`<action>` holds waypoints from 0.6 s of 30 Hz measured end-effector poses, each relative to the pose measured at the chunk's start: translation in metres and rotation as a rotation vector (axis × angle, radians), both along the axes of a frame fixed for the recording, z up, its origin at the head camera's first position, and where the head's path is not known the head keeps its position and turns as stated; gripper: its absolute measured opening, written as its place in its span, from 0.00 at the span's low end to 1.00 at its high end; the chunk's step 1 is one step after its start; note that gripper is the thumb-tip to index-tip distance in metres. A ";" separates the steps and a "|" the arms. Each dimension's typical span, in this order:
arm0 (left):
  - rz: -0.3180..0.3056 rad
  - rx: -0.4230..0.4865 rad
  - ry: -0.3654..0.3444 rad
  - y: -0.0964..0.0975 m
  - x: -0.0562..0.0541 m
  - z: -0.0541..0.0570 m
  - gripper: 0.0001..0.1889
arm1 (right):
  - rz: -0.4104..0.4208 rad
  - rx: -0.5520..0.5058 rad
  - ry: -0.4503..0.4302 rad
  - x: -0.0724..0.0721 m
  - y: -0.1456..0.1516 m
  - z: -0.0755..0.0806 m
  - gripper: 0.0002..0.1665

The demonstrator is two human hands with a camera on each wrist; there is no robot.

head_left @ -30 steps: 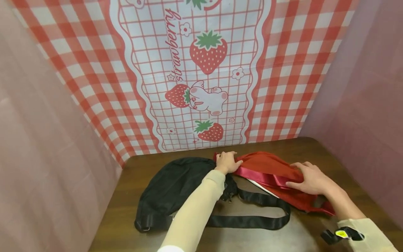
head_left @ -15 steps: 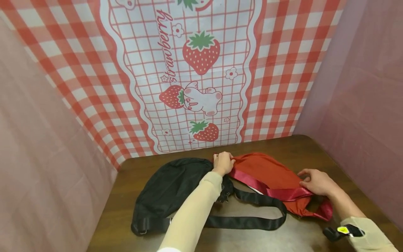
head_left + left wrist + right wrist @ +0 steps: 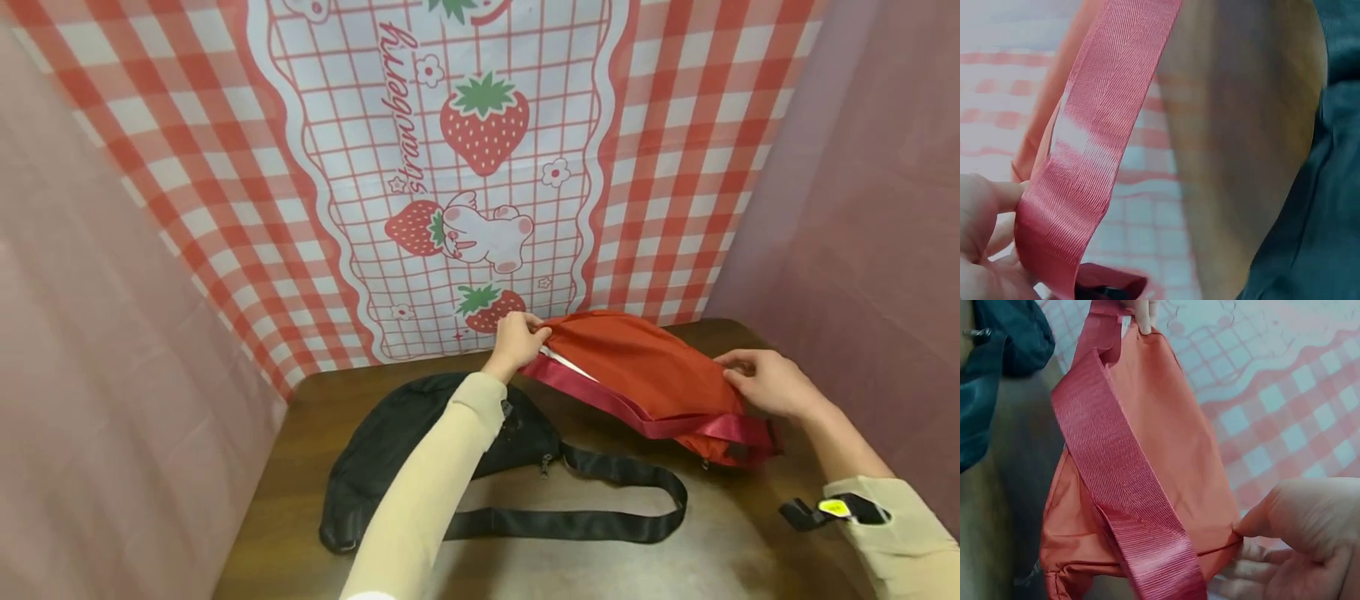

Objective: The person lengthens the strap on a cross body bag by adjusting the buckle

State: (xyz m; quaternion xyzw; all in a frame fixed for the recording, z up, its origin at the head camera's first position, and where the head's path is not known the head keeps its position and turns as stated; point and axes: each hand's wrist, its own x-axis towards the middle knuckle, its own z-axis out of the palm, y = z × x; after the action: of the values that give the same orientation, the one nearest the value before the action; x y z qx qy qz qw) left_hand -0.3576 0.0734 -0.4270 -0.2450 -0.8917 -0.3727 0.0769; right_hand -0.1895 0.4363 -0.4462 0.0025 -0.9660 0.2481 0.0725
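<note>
An orange-red bag [image 3: 637,362] with a shiny dark pink strap [image 3: 1119,450] is held up off the table between both hands. My left hand [image 3: 516,342] pinches its left end, where the strap also passes close by the fingers in the left wrist view. At the opposite end, my right hand [image 3: 1310,540] pinches the fabric between thumb and fingers. The strap hangs across the bag's near side. Below and to the left lies a black bag [image 3: 397,442], partly hidden by my left sleeve, its black strap [image 3: 570,523] looped out to the right.
Everything rests on a brown wooden table [image 3: 525,575]. Behind it hangs a red-and-white checked cloth [image 3: 682,167] with strawberry prints. Pink curtains [image 3: 862,208] close off the left and right sides.
The orange-red bag has been raised off the table by both hands. The right hand went from touching the strap to pinching the bag's right end. The black bag stays on the table.
</note>
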 end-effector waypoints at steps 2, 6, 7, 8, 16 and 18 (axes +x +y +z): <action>0.003 0.005 -0.014 -0.015 0.003 0.010 0.11 | 0.007 -0.003 0.019 -0.003 -0.006 0.007 0.16; 0.005 0.011 -0.073 -0.052 0.014 0.025 0.12 | 0.062 0.011 0.063 -0.012 -0.026 0.018 0.15; 0.010 0.013 -0.093 -0.061 0.017 0.028 0.12 | 0.077 0.012 0.071 -0.014 -0.031 0.020 0.15; 0.012 0.012 -0.104 -0.070 0.020 0.030 0.11 | 0.094 0.014 0.077 -0.015 -0.036 0.022 0.15; 0.047 0.028 -0.198 -0.135 0.054 0.024 0.09 | 0.198 -0.018 -0.010 -0.025 -0.079 0.025 0.15; 0.061 0.032 -0.203 -0.149 0.064 0.018 0.08 | 0.232 -0.018 -0.017 -0.029 -0.089 0.022 0.15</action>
State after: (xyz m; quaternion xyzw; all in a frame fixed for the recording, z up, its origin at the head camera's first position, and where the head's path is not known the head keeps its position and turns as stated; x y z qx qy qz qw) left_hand -0.2932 -0.0757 -0.4091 -0.1774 -0.8959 -0.4073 0.0017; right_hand -0.2182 0.3472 -0.4246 0.1118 -0.9576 0.2633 0.0351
